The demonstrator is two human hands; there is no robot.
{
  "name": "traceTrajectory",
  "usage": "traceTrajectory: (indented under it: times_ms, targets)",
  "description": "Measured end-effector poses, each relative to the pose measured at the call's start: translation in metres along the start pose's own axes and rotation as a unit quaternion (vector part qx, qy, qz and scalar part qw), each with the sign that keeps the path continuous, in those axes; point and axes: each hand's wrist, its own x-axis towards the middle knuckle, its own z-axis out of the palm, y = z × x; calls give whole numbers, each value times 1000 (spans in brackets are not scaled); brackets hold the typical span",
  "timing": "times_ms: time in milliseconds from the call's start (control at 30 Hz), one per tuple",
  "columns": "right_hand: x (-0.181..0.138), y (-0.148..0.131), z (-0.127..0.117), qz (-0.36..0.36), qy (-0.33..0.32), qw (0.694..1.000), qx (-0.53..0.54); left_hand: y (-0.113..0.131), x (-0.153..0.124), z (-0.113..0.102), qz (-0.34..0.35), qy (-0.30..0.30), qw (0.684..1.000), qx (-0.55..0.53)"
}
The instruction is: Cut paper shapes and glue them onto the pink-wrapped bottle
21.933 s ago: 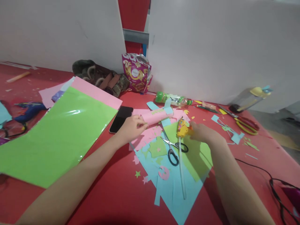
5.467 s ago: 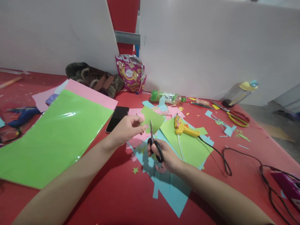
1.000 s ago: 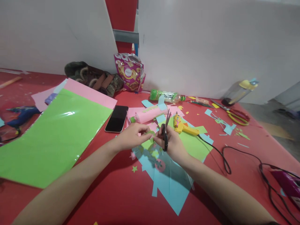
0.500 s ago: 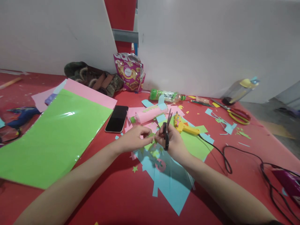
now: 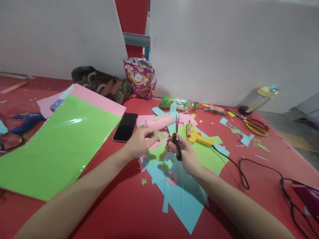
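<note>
My left hand point(image 5: 139, 143) pinches a small green paper piece point(image 5: 158, 135) between thumb and fingertips. A gap separates it from my right hand point(image 5: 188, 155), whose fingers are wrapped round black-handled scissors point(image 5: 178, 147) with the blades pointing up and away. Below both hands lies a heap of blue paper point(image 5: 185, 196), with green scraps, a pink paper disc point(image 5: 171, 178) and a small green star point(image 5: 144, 181) on or beside it. Just beyond, a bottle wrapped in pink paper point(image 5: 161, 122) lies on its side, partly hidden behind my left hand.
A yellow glue gun point(image 5: 199, 136) with a black cable point(image 5: 241, 172) lies right of my hands. To the left are a phone point(image 5: 125, 127), large green sheets point(image 5: 62, 146) and a blue glue gun point(image 5: 28, 122). Further back are a green-capped bottle point(image 5: 178, 103), snack bag point(image 5: 140, 78) and yellow-red scissors point(image 5: 256, 127).
My hands have drawn apart; the left has shifted slightly left and up with the green paper piece. The scissors stay in my right hand, and the whole view has shifted a little.
</note>
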Motion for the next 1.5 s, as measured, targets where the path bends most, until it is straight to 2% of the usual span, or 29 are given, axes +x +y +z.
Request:
traceTrajectory:
  times_ms: [133,233,400,567,733,1167,1500]
  targets:
    - [-4,6,0,42,-16,999,-28,-1,0,-1,-2,68,996,-55]
    - [-11,11,0,69,-19,995,-76,-2,0,0,-7,96,992,-82]
    - [-23,16,0,99,-93,988,-80,-2,-1,3,10,78,993,-84]
    - [-29,17,-2,138,-166,976,-18,-1,-3,7,15,69,997,-24]
    - [-27,20,-3,131,-211,968,29,3,-6,10,37,66,996,46]
    - [-29,18,-4,110,-220,966,77,10,-11,14,96,45,991,77]
    - [-30,9,-3,103,-228,965,80,15,-14,14,78,44,993,70]
